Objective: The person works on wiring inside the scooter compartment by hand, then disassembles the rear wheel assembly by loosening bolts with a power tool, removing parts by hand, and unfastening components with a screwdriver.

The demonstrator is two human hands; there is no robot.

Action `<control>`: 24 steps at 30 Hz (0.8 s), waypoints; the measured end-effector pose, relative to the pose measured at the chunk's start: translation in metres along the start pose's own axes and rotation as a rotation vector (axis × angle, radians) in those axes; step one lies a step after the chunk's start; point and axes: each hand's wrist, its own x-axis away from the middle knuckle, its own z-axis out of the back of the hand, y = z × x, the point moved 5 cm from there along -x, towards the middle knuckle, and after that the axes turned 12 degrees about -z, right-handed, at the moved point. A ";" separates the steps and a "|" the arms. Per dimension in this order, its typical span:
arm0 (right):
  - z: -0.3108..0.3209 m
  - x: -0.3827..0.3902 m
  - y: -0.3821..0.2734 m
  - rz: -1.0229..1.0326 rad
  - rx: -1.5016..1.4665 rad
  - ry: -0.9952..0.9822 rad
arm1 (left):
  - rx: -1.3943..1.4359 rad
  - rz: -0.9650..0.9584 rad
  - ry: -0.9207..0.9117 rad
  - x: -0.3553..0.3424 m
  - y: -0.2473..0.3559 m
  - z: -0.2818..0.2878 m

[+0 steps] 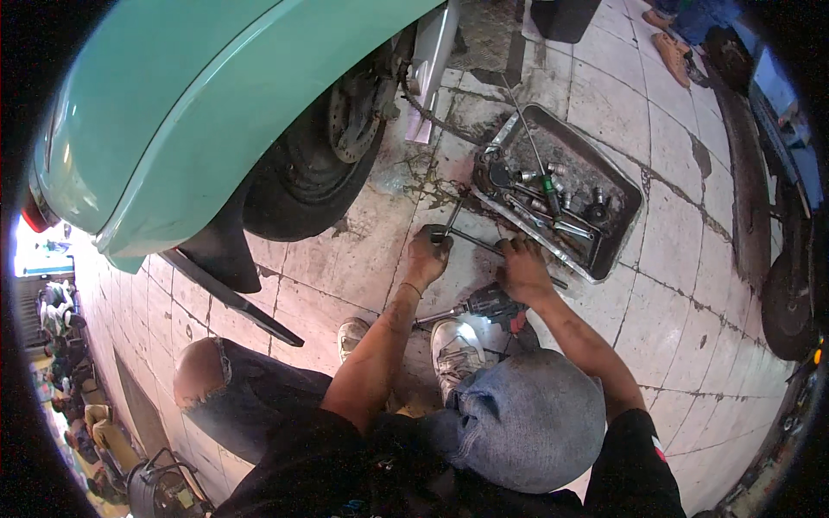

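My left hand (429, 253) is closed round the left end of a long dark metal bar (475, 241), where a shorter crossbar sticks up. My right hand (525, 269) grips the same bar further right. Below my right hand a black-and-red power tool (492, 306) with a long socket lies by my shoe (453, 354). Just beyond my hands a metal tray (630, 229) holds sockets, wrenches, a ratchet and a green-handled tool (549, 192) with a long thin shaft.
A mint-green scooter body (164, 121) with its wheel (311, 190) fills the upper left. Another vehicle's wheel (786, 302) stands at right. A person's shoe (669, 56) shows top right, a black container (561, 17) at top. Several scooters line the left background.
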 end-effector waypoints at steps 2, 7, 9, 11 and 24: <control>-0.020 -0.008 0.028 -0.281 0.038 0.055 | -0.090 -0.073 0.005 -0.002 -0.004 0.001; -0.033 -0.025 0.029 -0.100 0.247 -0.400 | 0.047 -0.122 0.197 -0.012 0.007 0.028; -0.009 -0.011 0.011 0.067 -0.159 -0.136 | -0.145 -0.180 0.227 -0.026 0.032 0.050; 0.017 0.009 0.003 0.098 -0.088 -0.054 | -0.105 -0.185 0.229 -0.038 0.064 0.071; 0.059 0.080 0.154 -0.241 -0.584 0.619 | 0.070 -0.154 0.010 -0.045 0.059 0.037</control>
